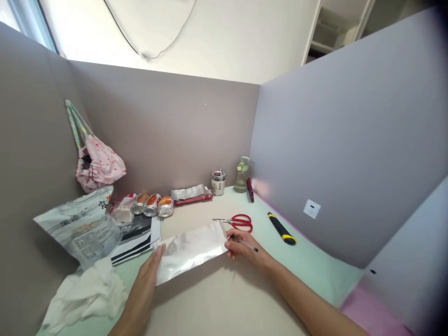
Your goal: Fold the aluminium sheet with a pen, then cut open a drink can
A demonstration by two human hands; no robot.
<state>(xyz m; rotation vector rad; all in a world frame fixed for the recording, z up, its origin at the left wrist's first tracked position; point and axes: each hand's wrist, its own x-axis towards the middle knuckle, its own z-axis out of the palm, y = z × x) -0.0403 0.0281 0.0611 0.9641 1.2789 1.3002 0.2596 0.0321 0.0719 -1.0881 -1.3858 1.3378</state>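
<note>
While holding the silver pouch [192, 252] aslant above the desk [217, 308], gripping its left end between the thumb and fingers of the left hand [145, 270], pressing the thumb on top. At the other end, curling the fingers of the right hand [245, 247] closed around a pen [249, 244] — and seemingly pinching the pouch's right edge as well. Counting as done so far: having both pouch and pen in hand. Making out no clear writing on the upturned face, so judging the work to be at an early stage, probably leaving most of it undone; not being able to tell a sealed pouch from an opened one. Leaving the red-handled scissors [230, 221] lying unused just beyond the right hand, and likewise the black-and-yellow cutter [281, 229] farther right. Also seeing a flattened silver packet [189, 192] lying against a red packet [199, 199] at the back — near the pen cup [218, 184].
</note>
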